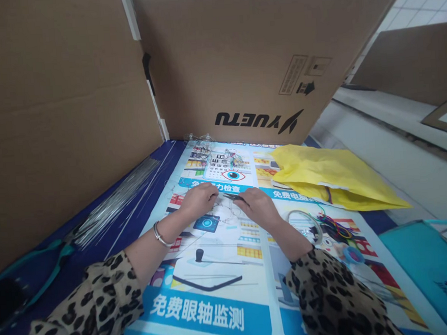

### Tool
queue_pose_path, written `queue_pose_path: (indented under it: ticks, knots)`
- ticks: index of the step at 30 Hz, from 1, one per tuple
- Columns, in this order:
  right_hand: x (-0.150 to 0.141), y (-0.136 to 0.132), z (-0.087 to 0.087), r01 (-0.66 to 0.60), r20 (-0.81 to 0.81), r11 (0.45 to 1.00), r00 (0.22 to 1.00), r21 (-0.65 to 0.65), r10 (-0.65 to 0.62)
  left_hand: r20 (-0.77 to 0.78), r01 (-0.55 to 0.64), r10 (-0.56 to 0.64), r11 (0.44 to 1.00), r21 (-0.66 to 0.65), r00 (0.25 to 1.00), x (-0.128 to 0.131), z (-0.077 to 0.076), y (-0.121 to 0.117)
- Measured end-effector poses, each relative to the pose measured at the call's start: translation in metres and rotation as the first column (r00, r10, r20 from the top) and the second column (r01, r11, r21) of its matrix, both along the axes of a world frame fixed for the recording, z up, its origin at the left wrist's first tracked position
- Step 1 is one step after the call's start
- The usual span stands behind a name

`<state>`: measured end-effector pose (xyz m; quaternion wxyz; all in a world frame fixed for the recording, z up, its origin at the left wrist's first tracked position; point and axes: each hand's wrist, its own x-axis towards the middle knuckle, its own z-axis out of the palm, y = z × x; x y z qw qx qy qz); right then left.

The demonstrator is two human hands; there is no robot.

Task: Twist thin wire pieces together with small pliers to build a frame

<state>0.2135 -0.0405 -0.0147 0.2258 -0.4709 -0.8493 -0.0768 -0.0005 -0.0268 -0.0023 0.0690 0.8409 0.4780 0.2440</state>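
Over the printed poster (215, 265), my left hand (200, 202) and my right hand (260, 207) face each other a short gap apart. My left fingers are pinched together; what they hold is too small to make out. A slim dark pointed tool (233, 196) sticks out from my closed right fingers toward the left hand. I cannot tell whether it is tweezers or scissors. Thin wire pieces (229, 215) lie just below the hands. Farther back, a tangle of fine wire (202, 144) rests on the poster.
Tall cardboard panels (238, 49) stand behind and to the left. A bundle of straight wires (114, 200) and teal-handled pliers (57, 250) lie left. Rightward are a yellow bag (331, 175), a tape roll (307, 218), coloured cords (337, 228) and a teal pouch (425, 260).
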Motion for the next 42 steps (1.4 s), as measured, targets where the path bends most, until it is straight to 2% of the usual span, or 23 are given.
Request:
queue_pose_path:
  ticks: [5,9,12,14,17,20,22,26,30,34,38,42]
  knots:
    - [0.001,0.0,0.0,0.004,-0.026,1.0,1.0,0.004,-0.004,0.085,-0.19,0.186,0.981,0.043,0.979,-0.002,0.001,0.001]
    - [0.001,-0.001,0.002,0.023,-0.044,1.0,0.999,0.006,-0.023,0.216,-0.207,0.191,0.977,0.055,0.958,-0.004,0.004,0.004]
    - [0.001,-0.002,0.003,0.025,-0.07,1.0,0.997,0.004,-0.025,0.265,-0.184,0.158,0.98,0.074,0.951,-0.005,0.016,0.004]
    - [0.001,-0.003,0.003,0.018,-0.1,1.0,0.995,0.016,-0.016,0.237,-0.149,0.129,0.986,0.069,0.963,-0.004,0.029,0.002]
    - [0.003,-0.003,0.003,0.017,-0.155,0.999,0.988,0.048,-0.01,0.071,-0.028,0.026,0.999,0.02,0.997,-0.003,0.053,-0.006]
    - [0.004,-0.001,0.002,0.027,-0.203,0.997,0.979,0.072,-0.012,-0.124,0.05,-0.055,0.998,-0.042,0.991,-0.006,0.072,-0.022]
    - [0.005,0.0,0.001,0.01,-0.207,0.997,0.978,0.074,0.005,-0.212,0.049,-0.073,0.992,-0.117,0.975,-0.011,0.078,-0.039]
    - [0.004,0.001,-0.001,-0.001,-0.216,0.996,0.976,0.086,0.02,-0.293,0.009,-0.084,0.969,-0.247,0.952,-0.031,0.071,-0.078]
    - [0.003,0.0,0.0,-0.036,-0.204,0.991,0.977,0.126,0.062,-0.409,-0.075,-0.028,0.969,-0.235,0.912,-0.046,0.05,-0.106]
    - [0.003,-0.001,0.0,-0.087,-0.207,0.982,0.971,0.166,0.121,-0.495,-0.144,0.036,0.973,-0.181,0.868,-0.043,0.037,-0.115]
    - [-0.001,-0.005,0.003,-0.134,-0.253,0.962,0.948,0.238,0.195,-0.548,-0.166,0.031,0.966,-0.199,0.836,-0.037,0.037,-0.116]
    - [-0.015,-0.016,0.008,-0.219,-0.283,0.956,0.921,0.195,0.269,-0.561,-0.159,0.031,0.971,-0.179,0.827,-0.037,0.037,-0.117]
